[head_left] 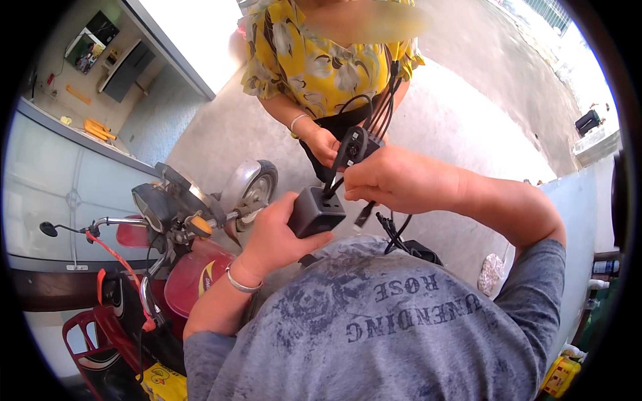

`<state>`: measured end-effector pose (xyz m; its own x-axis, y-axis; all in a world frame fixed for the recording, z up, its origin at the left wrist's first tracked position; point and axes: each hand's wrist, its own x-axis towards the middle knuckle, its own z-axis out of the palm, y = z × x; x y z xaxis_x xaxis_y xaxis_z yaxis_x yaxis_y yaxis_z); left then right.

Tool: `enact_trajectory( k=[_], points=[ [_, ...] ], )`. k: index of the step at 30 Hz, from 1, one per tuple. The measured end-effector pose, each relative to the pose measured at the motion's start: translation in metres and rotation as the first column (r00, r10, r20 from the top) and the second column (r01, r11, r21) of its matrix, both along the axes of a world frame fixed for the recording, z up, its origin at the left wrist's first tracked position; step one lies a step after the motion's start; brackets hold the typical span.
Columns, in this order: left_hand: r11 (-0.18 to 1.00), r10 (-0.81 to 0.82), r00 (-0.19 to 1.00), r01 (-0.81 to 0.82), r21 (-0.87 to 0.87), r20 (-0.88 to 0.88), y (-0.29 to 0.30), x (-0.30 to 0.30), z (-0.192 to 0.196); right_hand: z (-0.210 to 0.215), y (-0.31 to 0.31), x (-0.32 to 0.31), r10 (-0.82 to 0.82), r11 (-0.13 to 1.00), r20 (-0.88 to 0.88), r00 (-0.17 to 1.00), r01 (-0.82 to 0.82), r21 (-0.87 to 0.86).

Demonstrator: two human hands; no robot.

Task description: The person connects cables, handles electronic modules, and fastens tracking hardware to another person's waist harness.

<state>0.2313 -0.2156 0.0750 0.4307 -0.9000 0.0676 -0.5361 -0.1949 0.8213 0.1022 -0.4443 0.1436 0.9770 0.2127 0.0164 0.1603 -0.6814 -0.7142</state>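
Observation:
My left hand is wrapped round a dark grey power bank, a block with ports in its top face. A black cable runs up from one of those ports. My right hand is closed in a pinch on black cable just beside the block; its fingertips are partly hidden. Below it dangles a loose cable plug. Right above, a black device with several cables hangs in front of another person, whose hand is close behind it.
The other person, in a yellow floral top, stands facing me. A red motorcycle is at my left, beside dark red chairs. More black cable lies against my shirt. A pale wall rises at the right, and concrete floor spreads ahead.

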Motion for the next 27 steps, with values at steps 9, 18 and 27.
enact_trajectory(
  k=[9,18,27],
  points=[
    [0.967,0.182,0.939,-0.116,-0.227,0.293,-0.001,0.008,-0.008,0.004,0.011,-0.002,-0.179,0.975,0.167,0.97,0.153,0.159],
    [0.873,0.37,0.815,-0.141,-0.467,0.446,-0.007,0.021,0.02,0.019,0.019,-0.011,0.048,0.957,0.484,0.874,0.099,-0.273],
    [0.85,0.449,0.609,-0.064,-0.523,0.654,-0.006,0.029,0.032,0.035,0.03,0.012,-0.151,0.987,0.38,0.912,0.16,0.01]
  ],
)
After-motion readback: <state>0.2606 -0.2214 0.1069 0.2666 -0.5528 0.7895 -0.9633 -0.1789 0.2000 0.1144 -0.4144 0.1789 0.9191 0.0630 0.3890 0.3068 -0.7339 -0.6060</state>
